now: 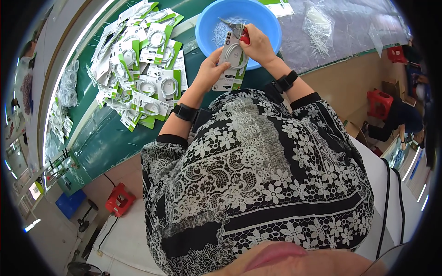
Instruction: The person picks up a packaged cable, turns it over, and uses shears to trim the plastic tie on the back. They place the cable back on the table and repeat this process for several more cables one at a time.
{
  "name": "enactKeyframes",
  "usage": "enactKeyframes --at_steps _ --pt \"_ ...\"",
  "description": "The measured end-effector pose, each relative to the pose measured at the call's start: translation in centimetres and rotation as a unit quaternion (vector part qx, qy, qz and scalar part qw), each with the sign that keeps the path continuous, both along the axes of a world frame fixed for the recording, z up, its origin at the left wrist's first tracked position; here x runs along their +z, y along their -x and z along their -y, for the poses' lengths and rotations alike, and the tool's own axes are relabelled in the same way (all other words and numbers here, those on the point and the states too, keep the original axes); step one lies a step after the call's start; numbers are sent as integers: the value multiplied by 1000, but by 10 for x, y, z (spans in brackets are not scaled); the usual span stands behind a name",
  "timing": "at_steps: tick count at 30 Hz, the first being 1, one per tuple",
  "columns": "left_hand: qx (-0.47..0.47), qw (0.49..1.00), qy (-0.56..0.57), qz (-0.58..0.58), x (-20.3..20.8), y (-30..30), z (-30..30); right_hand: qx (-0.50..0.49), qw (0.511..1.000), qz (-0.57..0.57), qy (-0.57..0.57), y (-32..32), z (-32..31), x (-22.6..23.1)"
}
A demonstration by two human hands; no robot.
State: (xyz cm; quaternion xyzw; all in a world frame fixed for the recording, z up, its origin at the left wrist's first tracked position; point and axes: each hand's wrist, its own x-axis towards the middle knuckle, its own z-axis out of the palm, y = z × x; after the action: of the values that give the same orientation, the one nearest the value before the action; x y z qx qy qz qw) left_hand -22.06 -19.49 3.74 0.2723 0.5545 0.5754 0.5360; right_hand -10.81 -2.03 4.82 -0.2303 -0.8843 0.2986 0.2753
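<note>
In my left hand [210, 72] is a white and green cable card [228, 83] with a coiled white cable on its front, its fingers closed on the card's left edge. My right hand [260, 45] grips small cutting pliers [238, 30] with red handles. Their jaws point up and left at the card's top end, over a blue basin [272, 18]. Thin clear plastic strips [221, 34] lie inside that basin. Whether the jaws touch anything is too small to tell.
Left of my hands, a large heap of similar cable cards [149, 85] covers part of the green table [103, 146]. Bagged coiled cables [69, 85] lie beyond it. To the right, a clear bag of thin strips [317, 34] rests on a grey surface. Another person [405, 112] works at far right.
</note>
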Motion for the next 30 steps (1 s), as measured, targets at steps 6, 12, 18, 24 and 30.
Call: enactKeyframes --at_steps 6,12,18,24,30 --pt "80 991 -32 98 16 11 19 17 991 85 106 -18 -13 40" --pt "126 990 -50 -32 27 10 19 40 973 220 57 -45 23 58" --pt "150 985 -65 -53 39 3 15 26 974 214 77 -42 29 45" --pt "170 942 -95 -274 23 4 11 9 972 226 72 -39 37 42" --pt "174 887 -79 -421 29 4 10 12 973 212 92 -36 42 39"
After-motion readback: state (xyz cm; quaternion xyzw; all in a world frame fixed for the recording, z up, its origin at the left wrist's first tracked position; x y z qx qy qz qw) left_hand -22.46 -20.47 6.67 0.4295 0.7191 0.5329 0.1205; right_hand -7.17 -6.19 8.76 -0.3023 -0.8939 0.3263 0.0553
